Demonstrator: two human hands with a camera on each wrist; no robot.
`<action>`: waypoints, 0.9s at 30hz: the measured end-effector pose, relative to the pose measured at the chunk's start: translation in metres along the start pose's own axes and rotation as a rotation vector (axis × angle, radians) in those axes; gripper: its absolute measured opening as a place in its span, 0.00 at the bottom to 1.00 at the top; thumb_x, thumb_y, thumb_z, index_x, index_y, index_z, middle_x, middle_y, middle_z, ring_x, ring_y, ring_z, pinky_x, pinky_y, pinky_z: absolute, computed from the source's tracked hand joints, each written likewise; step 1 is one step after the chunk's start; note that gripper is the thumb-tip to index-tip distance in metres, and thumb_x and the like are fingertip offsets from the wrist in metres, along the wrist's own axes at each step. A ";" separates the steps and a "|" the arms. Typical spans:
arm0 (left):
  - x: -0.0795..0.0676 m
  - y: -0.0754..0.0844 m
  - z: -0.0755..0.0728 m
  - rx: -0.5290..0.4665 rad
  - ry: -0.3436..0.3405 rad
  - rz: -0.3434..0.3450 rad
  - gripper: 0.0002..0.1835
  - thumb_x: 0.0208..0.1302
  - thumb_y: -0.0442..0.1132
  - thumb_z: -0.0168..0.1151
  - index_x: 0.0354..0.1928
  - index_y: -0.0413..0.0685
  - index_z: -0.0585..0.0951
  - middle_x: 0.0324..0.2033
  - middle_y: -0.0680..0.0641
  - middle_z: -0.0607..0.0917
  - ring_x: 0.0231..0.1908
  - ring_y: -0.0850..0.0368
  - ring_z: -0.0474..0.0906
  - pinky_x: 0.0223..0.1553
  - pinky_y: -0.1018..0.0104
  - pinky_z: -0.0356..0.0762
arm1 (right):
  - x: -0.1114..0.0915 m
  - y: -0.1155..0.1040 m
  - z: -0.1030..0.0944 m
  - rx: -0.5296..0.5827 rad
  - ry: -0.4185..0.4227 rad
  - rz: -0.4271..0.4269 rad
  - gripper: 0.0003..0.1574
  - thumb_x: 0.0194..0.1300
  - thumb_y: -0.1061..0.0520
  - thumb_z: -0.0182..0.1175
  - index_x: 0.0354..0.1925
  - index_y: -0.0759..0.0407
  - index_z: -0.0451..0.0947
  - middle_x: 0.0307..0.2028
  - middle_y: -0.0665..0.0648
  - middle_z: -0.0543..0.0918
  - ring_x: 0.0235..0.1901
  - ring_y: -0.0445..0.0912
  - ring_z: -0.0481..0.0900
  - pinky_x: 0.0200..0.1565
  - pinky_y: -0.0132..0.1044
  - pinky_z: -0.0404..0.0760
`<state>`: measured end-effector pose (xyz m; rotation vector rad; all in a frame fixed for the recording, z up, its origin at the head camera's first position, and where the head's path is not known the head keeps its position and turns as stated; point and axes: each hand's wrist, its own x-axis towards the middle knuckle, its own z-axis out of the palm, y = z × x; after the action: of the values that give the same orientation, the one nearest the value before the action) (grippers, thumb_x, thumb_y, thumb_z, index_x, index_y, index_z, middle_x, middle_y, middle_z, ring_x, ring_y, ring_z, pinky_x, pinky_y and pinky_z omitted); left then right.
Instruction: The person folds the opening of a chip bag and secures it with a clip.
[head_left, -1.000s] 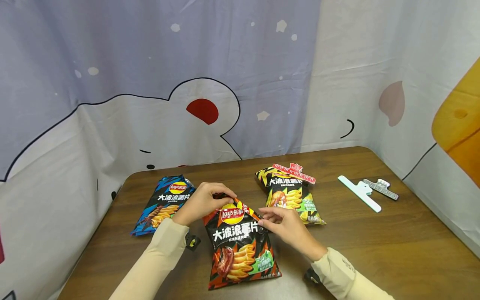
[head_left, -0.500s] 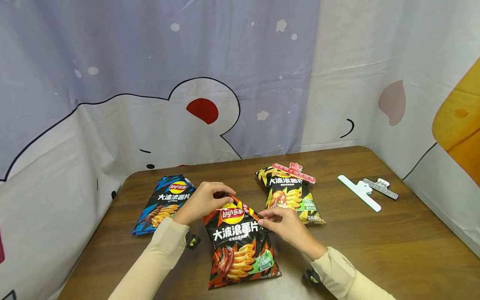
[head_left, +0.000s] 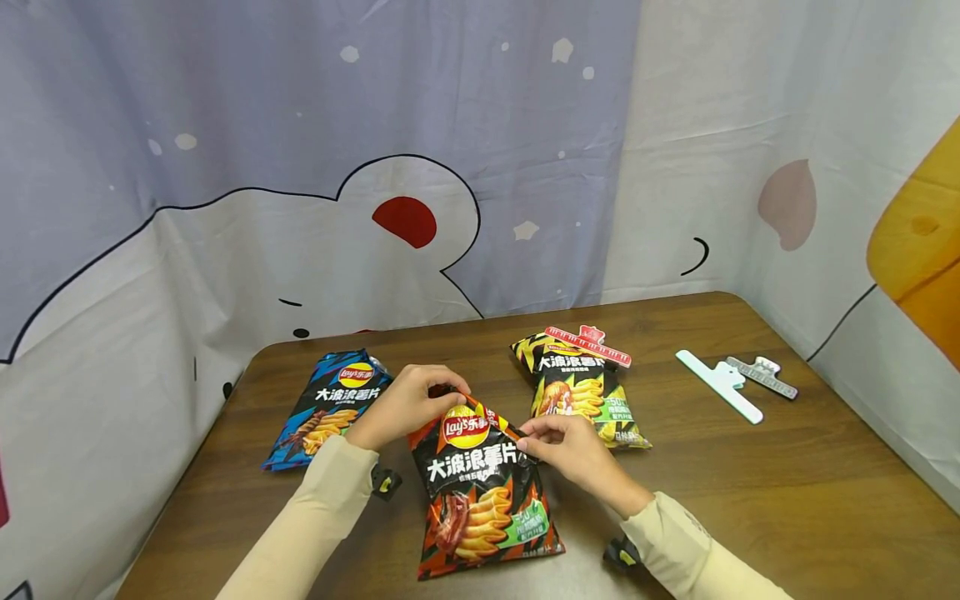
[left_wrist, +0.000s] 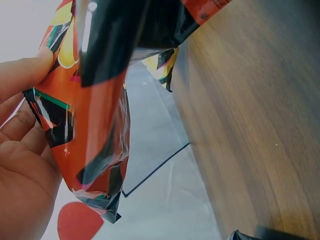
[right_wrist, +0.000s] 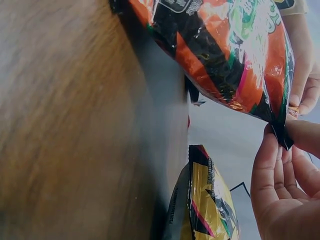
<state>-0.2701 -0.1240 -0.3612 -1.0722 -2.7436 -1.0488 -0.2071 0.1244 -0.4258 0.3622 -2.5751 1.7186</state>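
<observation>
A black and red bag of potato chips rests on the table in front of me, its top strip folded over at a slant. My left hand pinches the upper left of that strip; the left wrist view shows the thumb on the front of the bag and fingers behind. At the top right corner, my right hand pinches the bag between thumb and fingers, as the right wrist view also shows. Beyond the right hand lies a yellow and black chip bag with a red clip across its top.
A blue and black chip bag lies at the back left of the wooden table. On the right are a white clip and a grey clip, close together. A printed curtain hangs behind the table.
My right fingers have drawn slightly closer in on the bag's top right corner. The folded top strip has shifted a little. The other bags and the clips look unmoved.
</observation>
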 end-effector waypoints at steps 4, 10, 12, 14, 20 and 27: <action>0.000 0.001 0.000 0.005 0.001 0.006 0.05 0.66 0.38 0.61 0.39 0.53 0.85 0.40 0.53 0.86 0.37 0.63 0.79 0.40 0.68 0.78 | 0.001 0.000 0.000 0.013 -0.003 0.014 0.11 0.54 0.60 0.70 0.35 0.66 0.84 0.29 0.58 0.85 0.27 0.37 0.79 0.32 0.27 0.79; 0.000 0.001 0.002 0.008 0.002 0.012 0.05 0.66 0.38 0.61 0.39 0.54 0.85 0.40 0.54 0.86 0.38 0.63 0.80 0.41 0.68 0.78 | 0.000 0.002 -0.001 -0.009 0.000 0.014 0.09 0.55 0.59 0.70 0.35 0.64 0.85 0.30 0.57 0.86 0.28 0.37 0.80 0.33 0.28 0.80; 0.001 0.001 0.003 0.005 0.003 0.011 0.05 0.66 0.38 0.61 0.39 0.53 0.85 0.39 0.53 0.86 0.37 0.63 0.80 0.41 0.68 0.78 | 0.000 0.002 -0.002 -0.011 -0.002 0.019 0.10 0.55 0.58 0.70 0.35 0.63 0.85 0.30 0.56 0.86 0.28 0.38 0.81 0.33 0.28 0.80; 0.001 0.000 0.004 0.003 0.003 0.007 0.06 0.66 0.38 0.61 0.39 0.51 0.85 0.39 0.53 0.86 0.37 0.63 0.79 0.41 0.68 0.78 | -0.001 0.003 -0.003 -0.005 -0.005 0.021 0.10 0.55 0.58 0.70 0.36 0.63 0.85 0.31 0.57 0.87 0.29 0.38 0.82 0.33 0.28 0.80; 0.002 0.001 0.005 0.005 0.009 -0.003 0.06 0.66 0.38 0.61 0.39 0.50 0.86 0.39 0.53 0.86 0.37 0.62 0.79 0.41 0.68 0.79 | -0.001 0.004 -0.006 0.008 -0.025 0.011 0.14 0.55 0.56 0.70 0.39 0.64 0.85 0.32 0.58 0.87 0.30 0.41 0.83 0.34 0.29 0.81; 0.003 0.002 0.006 0.018 0.008 0.005 0.06 0.66 0.37 0.61 0.40 0.50 0.86 0.40 0.53 0.86 0.39 0.61 0.80 0.42 0.68 0.79 | -0.003 0.002 -0.009 0.052 -0.061 0.013 0.20 0.57 0.54 0.69 0.45 0.65 0.83 0.38 0.61 0.87 0.36 0.43 0.85 0.39 0.28 0.81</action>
<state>-0.2700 -0.1173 -0.3642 -1.0694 -2.7368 -1.0240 -0.2057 0.1336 -0.4246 0.4070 -2.5833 1.8102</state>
